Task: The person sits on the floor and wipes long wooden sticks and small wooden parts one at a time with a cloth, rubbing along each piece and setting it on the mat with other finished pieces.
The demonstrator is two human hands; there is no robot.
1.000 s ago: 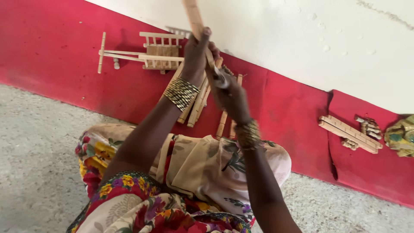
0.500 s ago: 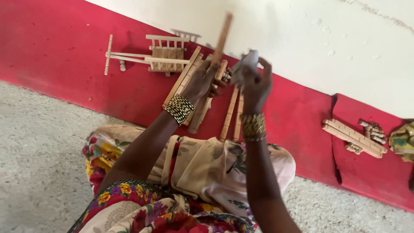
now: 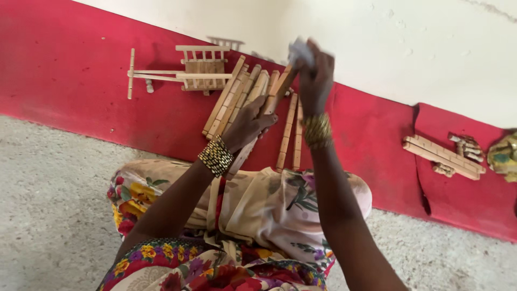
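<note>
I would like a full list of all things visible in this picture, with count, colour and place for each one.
wooden stick: one, light brown, held up between both hands.
pale piece: one, whitish, blurred, at the right hand's fingertips on the stick's top end.
loose sticks: several, light brown, on the red mat behind the hands.
small wooden cart: one, light brown, on the mat, upper left.
stick bundle: one, light brown, on the mat at right.
red mat: red, along the white wall.
floor: grey, rough.
floral cloth: beige with flowers, over the lap.
beaded bracelets: two, gold, one per wrist.
left hand: grips the stick's lower part.
right hand: at the stick's top.
</note>
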